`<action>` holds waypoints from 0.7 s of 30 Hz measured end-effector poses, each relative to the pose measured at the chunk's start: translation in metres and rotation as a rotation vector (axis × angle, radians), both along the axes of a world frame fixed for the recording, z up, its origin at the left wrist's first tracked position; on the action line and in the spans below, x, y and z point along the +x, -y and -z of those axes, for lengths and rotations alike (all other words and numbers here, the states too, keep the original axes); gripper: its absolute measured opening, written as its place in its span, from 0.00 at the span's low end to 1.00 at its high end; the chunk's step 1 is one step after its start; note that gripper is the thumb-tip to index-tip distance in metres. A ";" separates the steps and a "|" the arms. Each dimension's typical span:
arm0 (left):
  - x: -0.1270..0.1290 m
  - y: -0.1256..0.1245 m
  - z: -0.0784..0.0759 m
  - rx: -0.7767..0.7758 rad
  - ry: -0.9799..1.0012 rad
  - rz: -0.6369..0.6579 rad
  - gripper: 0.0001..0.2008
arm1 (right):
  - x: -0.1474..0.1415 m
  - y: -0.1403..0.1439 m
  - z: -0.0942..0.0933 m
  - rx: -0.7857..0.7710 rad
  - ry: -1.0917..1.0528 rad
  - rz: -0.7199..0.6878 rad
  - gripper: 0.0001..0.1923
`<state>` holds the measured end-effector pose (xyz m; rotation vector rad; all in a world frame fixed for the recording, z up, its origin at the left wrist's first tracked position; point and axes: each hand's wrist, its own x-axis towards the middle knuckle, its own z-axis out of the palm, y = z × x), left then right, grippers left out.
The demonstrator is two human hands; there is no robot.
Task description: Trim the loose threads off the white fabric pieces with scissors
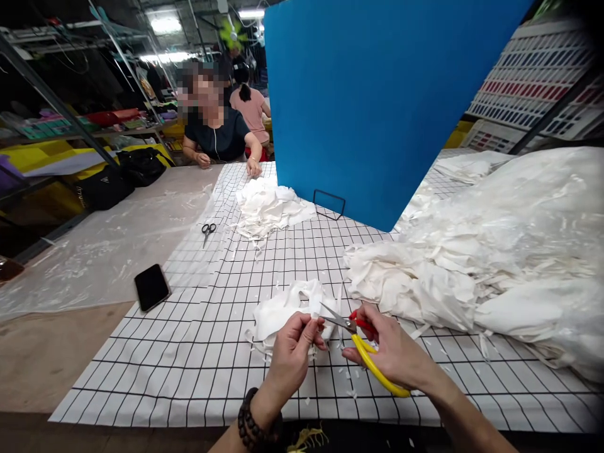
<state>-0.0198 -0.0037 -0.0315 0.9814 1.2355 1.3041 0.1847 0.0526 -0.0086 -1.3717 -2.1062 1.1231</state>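
My left hand point(296, 346) pinches the edge of a white fabric piece point(315, 306) between thumb and fingers. In my right hand point(394, 349) is a pair of scissors point(350, 324) with one red and one yellow handle. Their blades are parted and point left, close to the fabric at my left fingertips. Whether the blades touch the cloth I cannot tell. Beneath and just beyond my left hand lies a small heap of white fabric pieces point(271, 313) with thin straps. Tiny white snippets are scattered on the checked cloth point(207, 352) around my hands.
A large heap of white fabric point(453, 270), partly under clear plastic, fills the right side. A blue board point(368, 107) stands upright ahead. Further left are a phone point(151, 287), black scissors point(207, 233) and another white pile point(268, 207). A person point(219, 135) sits across the table.
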 end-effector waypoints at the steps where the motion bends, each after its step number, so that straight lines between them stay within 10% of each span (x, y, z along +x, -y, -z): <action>1: -0.001 0.001 -0.001 0.012 -0.039 0.015 0.11 | -0.002 0.002 -0.003 0.020 0.046 -0.004 0.19; 21: -0.006 0.006 -0.007 0.090 -0.233 0.163 0.10 | -0.018 0.013 -0.009 0.095 0.216 -0.063 0.20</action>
